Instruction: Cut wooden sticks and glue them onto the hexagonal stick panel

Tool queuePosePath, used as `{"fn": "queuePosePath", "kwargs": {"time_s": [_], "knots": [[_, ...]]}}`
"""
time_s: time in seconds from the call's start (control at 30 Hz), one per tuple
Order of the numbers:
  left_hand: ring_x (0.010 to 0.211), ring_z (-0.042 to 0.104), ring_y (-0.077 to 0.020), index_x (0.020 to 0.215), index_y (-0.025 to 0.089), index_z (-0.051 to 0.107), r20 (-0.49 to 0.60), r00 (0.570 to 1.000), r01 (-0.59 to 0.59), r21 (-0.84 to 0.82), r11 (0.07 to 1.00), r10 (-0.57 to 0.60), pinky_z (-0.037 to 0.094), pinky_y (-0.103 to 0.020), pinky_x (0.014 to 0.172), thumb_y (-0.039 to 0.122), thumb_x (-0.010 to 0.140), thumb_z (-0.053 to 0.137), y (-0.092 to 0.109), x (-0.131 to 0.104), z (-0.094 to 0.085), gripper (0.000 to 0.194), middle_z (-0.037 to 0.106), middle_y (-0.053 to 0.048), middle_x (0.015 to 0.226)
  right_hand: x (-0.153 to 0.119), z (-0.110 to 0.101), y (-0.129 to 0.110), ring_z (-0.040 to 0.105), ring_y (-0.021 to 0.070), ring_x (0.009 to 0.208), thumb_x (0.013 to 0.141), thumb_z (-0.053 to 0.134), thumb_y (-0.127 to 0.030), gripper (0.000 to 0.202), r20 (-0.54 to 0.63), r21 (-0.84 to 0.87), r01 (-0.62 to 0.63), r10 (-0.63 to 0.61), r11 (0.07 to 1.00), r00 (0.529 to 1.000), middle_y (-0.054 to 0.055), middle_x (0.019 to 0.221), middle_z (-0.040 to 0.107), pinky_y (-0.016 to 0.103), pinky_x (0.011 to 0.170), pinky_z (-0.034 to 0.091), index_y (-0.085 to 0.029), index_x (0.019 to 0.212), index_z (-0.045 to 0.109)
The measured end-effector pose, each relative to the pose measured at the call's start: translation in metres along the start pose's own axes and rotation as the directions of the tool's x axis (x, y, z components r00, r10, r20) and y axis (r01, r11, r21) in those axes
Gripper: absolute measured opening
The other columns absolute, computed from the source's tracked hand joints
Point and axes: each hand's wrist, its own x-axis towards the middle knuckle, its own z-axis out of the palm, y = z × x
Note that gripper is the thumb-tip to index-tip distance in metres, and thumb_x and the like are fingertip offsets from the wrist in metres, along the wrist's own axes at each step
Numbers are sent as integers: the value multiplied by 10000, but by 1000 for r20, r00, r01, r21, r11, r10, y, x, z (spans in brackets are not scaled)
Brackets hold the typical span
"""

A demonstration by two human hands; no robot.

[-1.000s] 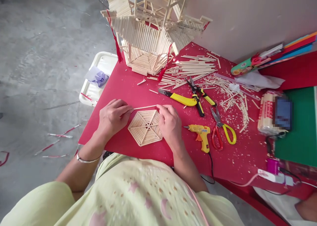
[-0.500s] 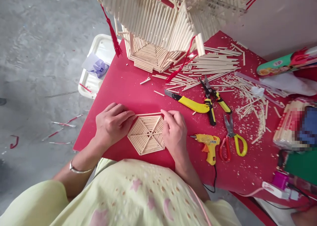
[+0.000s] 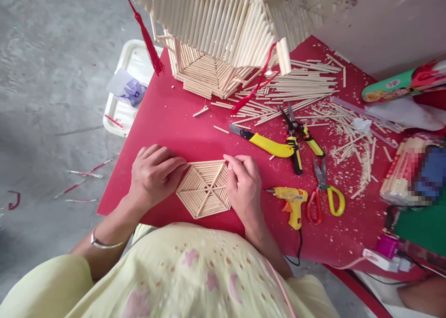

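A hexagonal panel of thin wooden sticks (image 3: 203, 198), with spokes meeting at its middle, lies flat on the red tabletop (image 3: 167, 127) in front of me. Along its far edge runs a single wooden stick (image 3: 206, 162). My left hand (image 3: 153, 175) pinches that stick's left end at the panel's far left corner. At the other end, my right hand (image 3: 245, 181) has thumb and finger closed on the stick and covers the panel's right side. The fingertips hide both stick ends.
A stick-built pavilion model (image 3: 216, 39) with red tassels stands behind. To the right lie a yellow utility knife (image 3: 270, 144), cutting pliers (image 3: 296, 136), scissors (image 3: 324, 188), a glue gun (image 3: 291, 202) and loose sticks (image 3: 299, 88). A white lid (image 3: 120, 122) is beyond the left edge.
The stick has come down closer against the panel's far edge, both hands still at its ends. The whole view has shifted slightly.
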Motion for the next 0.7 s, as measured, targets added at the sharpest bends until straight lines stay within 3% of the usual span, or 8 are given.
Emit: {"fn": "queuePosePath", "kwargs": {"time_s": [0.7], "knots": [[726,591,-188,910,240,756,16,1000,23,-28,999,-23,490,-343,678,301,949,679,0,-1,3,106,709,-47,818,-1,2,0,637,212,1006,1028,505,-162,341,-13,-30,23,-23,999,1000,99,1062,660,374,910,550,-226,1261,746]]}}
